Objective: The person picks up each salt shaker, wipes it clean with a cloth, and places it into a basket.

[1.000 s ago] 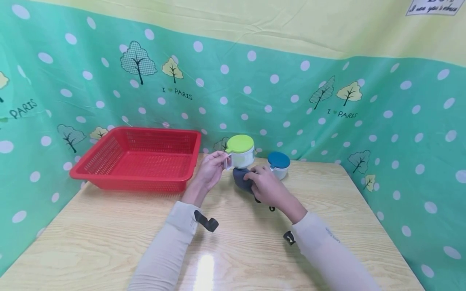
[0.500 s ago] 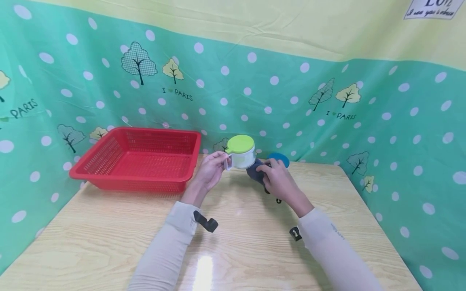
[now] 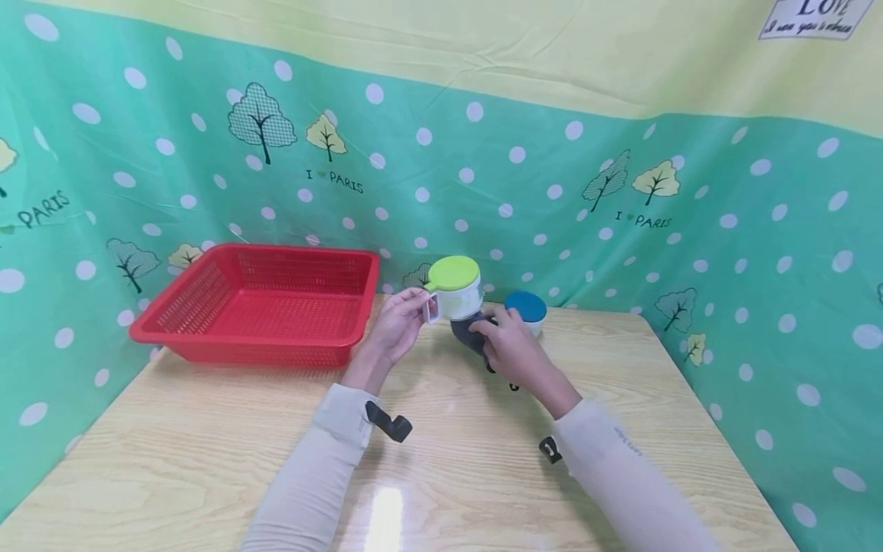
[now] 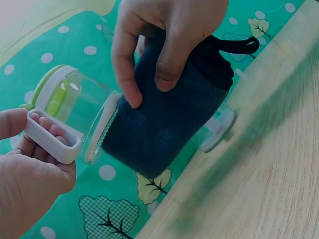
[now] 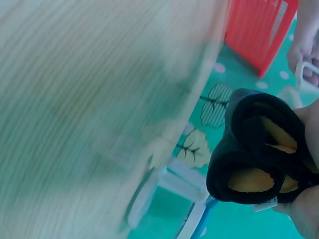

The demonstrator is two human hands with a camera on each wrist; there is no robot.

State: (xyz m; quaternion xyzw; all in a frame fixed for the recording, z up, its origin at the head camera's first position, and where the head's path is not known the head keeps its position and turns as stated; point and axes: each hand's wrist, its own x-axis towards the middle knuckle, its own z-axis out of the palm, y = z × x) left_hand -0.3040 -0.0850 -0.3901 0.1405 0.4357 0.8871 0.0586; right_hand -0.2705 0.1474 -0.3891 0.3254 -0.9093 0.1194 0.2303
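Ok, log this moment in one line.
left hand: holds green-lidded jar by handle; right hand: grips dark cloth at jar's base; blue-lidded jar: on table; red basket: left

In the head view, your right hand [image 3: 513, 349] is hiding part of the dark blue pouch [image 3: 467, 336] and of the blue-lidded jar [image 3: 526, 307]. The lettering on your right sleeve [image 3: 624, 441] is looking too small for reading. In the left wrist view, the pouch is covering most of that jar and a bit of the green-lidded jar [image 4: 87, 107]; the left edge is cutting your left hand [image 4: 37, 184]. In the right wrist view, edges are cutting your right hand and the red basket [image 5: 259, 37], the table [image 5: 99, 99] is appearing blurred, and the white tag [image 5: 265, 204] is showing nothing readable.
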